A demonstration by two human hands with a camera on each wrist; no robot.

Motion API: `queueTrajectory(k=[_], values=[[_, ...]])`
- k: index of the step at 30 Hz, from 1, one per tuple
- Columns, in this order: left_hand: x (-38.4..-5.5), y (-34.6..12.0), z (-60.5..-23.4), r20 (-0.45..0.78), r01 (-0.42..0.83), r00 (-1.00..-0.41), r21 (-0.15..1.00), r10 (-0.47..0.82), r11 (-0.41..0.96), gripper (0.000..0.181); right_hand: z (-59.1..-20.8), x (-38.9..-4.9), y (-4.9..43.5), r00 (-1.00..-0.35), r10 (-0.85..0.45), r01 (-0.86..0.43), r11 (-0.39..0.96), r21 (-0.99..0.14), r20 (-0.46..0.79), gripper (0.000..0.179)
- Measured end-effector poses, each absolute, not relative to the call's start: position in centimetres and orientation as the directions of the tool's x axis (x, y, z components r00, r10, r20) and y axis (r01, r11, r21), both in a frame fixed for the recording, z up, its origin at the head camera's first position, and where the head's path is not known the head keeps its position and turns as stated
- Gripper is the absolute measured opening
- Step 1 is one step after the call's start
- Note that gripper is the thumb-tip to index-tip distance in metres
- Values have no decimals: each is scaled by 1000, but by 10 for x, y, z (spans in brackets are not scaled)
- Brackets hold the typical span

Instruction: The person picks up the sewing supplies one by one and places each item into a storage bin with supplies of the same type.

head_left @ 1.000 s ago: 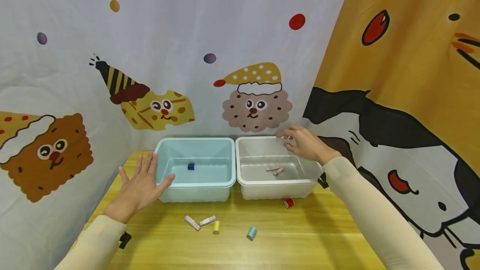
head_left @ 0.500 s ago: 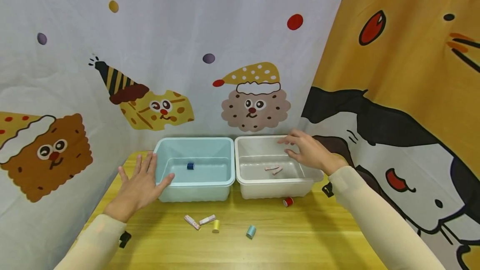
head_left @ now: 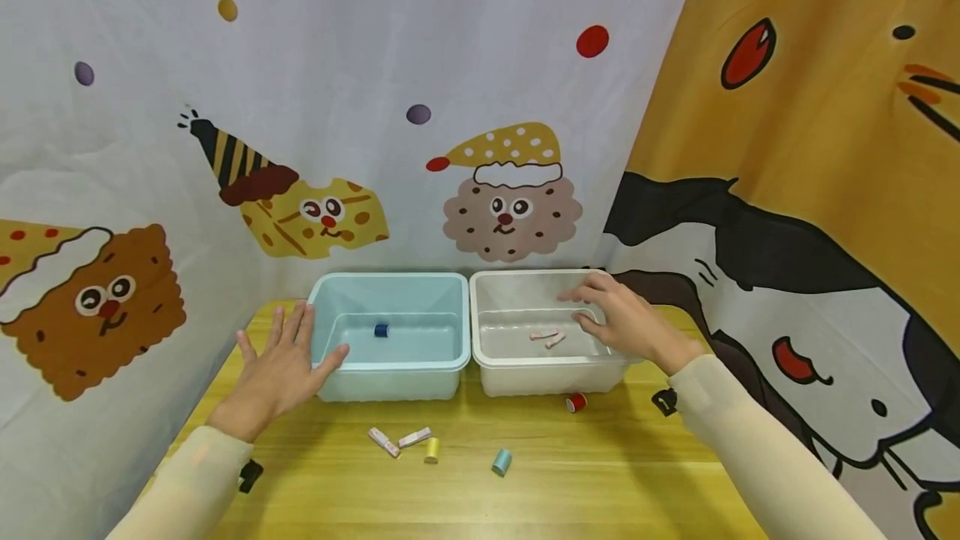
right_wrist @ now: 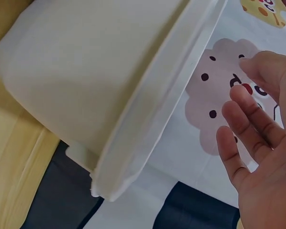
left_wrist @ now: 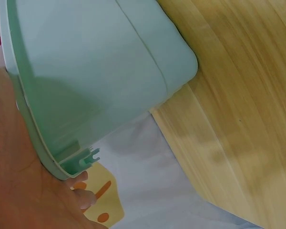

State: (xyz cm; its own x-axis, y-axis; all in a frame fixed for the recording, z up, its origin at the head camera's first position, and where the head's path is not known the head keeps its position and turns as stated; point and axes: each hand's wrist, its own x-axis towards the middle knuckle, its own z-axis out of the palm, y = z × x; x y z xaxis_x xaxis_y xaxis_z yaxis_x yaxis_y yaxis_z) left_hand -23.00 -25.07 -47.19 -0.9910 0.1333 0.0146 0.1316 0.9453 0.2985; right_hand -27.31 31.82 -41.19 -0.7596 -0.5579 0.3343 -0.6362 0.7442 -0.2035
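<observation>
My left hand (head_left: 277, 373) lies at the left side of the light blue bin (head_left: 390, 369), fingers straight and spread. In the left wrist view the palm is close along the bin's rim (left_wrist: 35, 138). My right hand (head_left: 626, 319) hovers over the right end of the white bin (head_left: 555, 362), fingers loosely bent and nothing between them. The right wrist view shows that hand (right_wrist: 262, 133) beside the white bin's rim (right_wrist: 148, 109). Inside the light blue bin is a dark blue thread spool (head_left: 382, 330). Two small pinkish-white strips (head_left: 555, 340) lie in the white bin.
On the wooden table (head_left: 360, 498) in front are two more pinkish-white strips (head_left: 384, 442), a yellow spool (head_left: 432, 451) and a light blue spool (head_left: 502, 462). A red spool (head_left: 576, 402) sits by the white bin's front. A printed cloth (head_left: 337, 40) hangs behind the bins.
My right hand has shifted a little to the right and down over the white bin. The left hand and the spools have stayed in place.
</observation>
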Motion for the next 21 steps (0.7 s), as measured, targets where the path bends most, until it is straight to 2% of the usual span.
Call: queueTrajectory(k=[15, 21], values=[[-229, -249, -469, 11, 133, -991, 302, 136, 944, 121, -425, -249, 319, -652, -600, -725, 672, -150, 464, 38], [-229, -250, -468, 9, 133, -991, 302, 137, 944, 121, -429, -239, 318, -615, -608, -748, 651, -127, 502, 47]])
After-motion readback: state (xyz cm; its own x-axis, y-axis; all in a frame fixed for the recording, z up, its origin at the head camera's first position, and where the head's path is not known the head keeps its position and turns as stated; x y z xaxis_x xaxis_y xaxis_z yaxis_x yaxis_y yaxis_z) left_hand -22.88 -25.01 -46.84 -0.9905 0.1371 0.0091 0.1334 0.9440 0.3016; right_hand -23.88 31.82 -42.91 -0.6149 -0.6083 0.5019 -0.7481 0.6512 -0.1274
